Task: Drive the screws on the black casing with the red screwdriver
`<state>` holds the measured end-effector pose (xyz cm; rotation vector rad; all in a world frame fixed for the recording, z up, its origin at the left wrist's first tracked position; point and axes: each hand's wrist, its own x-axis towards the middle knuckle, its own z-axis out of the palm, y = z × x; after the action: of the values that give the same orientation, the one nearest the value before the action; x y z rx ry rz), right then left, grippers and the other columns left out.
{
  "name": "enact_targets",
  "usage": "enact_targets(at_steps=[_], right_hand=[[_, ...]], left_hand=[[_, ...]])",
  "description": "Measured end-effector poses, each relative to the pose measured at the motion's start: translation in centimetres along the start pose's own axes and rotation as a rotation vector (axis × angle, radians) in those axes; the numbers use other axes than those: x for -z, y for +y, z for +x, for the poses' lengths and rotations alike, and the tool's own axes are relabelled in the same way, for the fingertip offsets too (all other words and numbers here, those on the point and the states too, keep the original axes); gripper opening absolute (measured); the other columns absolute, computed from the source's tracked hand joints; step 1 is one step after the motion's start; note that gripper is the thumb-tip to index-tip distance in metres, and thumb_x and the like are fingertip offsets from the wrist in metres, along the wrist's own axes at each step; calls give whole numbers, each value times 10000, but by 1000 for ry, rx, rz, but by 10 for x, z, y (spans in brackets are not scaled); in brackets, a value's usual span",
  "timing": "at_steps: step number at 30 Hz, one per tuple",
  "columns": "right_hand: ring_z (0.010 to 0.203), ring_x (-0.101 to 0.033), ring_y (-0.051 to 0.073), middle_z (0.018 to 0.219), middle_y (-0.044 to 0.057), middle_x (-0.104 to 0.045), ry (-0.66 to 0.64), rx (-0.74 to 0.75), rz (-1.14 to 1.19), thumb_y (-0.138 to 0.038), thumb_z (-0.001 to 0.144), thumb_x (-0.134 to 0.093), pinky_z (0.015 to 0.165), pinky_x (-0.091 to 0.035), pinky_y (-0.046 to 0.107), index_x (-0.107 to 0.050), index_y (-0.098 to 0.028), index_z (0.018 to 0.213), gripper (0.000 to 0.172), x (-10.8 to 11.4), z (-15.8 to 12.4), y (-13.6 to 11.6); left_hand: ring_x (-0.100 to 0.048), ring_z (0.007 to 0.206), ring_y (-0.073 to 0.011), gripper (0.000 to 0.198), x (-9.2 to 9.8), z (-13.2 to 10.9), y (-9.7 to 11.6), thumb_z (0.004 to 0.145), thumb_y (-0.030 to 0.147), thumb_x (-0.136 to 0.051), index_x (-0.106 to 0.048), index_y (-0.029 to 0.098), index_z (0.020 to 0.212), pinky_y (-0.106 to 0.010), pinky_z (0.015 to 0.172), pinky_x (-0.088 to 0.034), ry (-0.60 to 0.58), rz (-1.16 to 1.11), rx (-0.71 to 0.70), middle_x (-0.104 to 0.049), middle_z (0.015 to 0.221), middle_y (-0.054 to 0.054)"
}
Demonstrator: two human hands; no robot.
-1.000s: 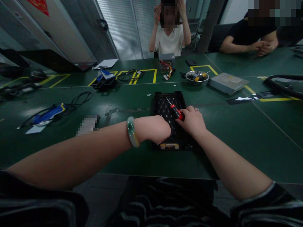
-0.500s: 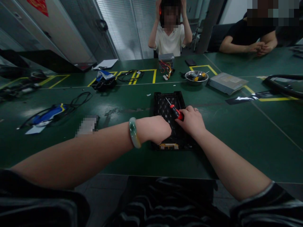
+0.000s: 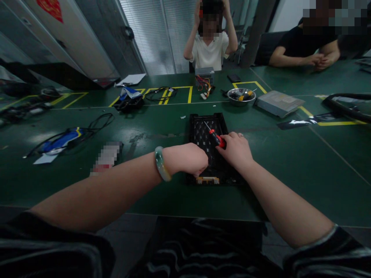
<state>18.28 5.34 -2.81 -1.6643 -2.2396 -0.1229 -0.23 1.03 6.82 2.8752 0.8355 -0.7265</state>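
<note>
A black rectangular plastic housing (image 3: 193, 127) with a patterned floor lies on the green table in front of me. Its near end carries a small orange-yellow circuit board (image 3: 207, 180). My right hand (image 3: 236, 148) is closed around the red and black handle of a screwdriver (image 3: 216, 137), whose thin shaft points away and to the left above the housing. Over the left side of the housing, my left hand (image 3: 188, 158) is bent down with its fingers curled in. Whatever it may hold is hidden beneath it. A green bangle sits on that wrist.
Two people sit across the table (image 3: 150, 197). A metal bowl of tools (image 3: 241, 101), a grey flat metal box (image 3: 278, 103) and a power supply with coloured wires (image 3: 204, 75) stand farther back. Blue cabled items (image 3: 62, 139) and a blurred-out flat object (image 3: 108, 156) lie left.
My left hand has drawn slightly left and back toward me, uncovering a little more of the housing. My right hand keeps the screwdriver in nearly the same place.
</note>
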Motion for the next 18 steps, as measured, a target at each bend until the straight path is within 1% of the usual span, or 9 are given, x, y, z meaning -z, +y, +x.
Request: enact_targets(at_steps=[2,5,9,12,15,17,18], right_hand=[[972,-578,318,1046,141,-674,3,3,9,-414,849,-603,857,-426,429,-687,-162,1152,403,3,0,-1],[931,-607,299,1034,136,-702,28,11,52,-402,874,-561,866,-432,432,-671,-146,1181,414,7,-1,-1],[937,-625,289,1055,122,-705,141,5,132,-376,865,-573,874,-443,424,-668,-156,1173,390,14,-1,-1],[940,-632,279,1069,109,-691,252,-6,202,-345,857,-586,846,-458,411,-667,-174,1156,353,22,-2,-2],[931,-627,257,1044,94,-674,369,4,289,-322,849,-602,834,-473,393,-657,-181,1148,335,29,-3,-3],[906,-616,235,998,80,-662,450,24,353,-315,852,-604,826,-483,375,-656,-181,1122,305,34,-5,-2],[892,-609,226,977,75,-656,492,37,385,-316,856,-603,815,-487,366,-656,-180,1105,289,36,-6,-1]], left_hand=[[-600,626,-149,98,-5,-2,-6,782,236,-690,-784,241,807,-268,577,-351,2,-68,7,-732,737,-10],[-610,658,-149,100,-15,-5,-15,785,255,-690,-784,263,816,-262,604,-364,45,-160,-4,-741,772,4],[-631,719,-150,128,-27,-8,-26,839,296,-653,-778,274,861,-256,653,-386,99,-258,-64,-752,842,14],[-645,766,-149,185,-30,-10,-32,900,316,-588,-767,272,919,-252,688,-406,140,-326,-79,-756,899,18],[-656,844,-154,228,-33,-11,-41,941,332,-539,-749,263,997,-254,754,-431,256,-380,-36,-749,968,9],[-653,910,-168,252,-37,-11,-49,955,345,-520,-736,244,1037,-271,815,-443,369,-407,54,-738,1022,-12],[-650,936,-178,258,-40,-10,-53,955,352,-521,-731,232,1049,-283,832,-450,434,-424,123,-731,1043,-24]])
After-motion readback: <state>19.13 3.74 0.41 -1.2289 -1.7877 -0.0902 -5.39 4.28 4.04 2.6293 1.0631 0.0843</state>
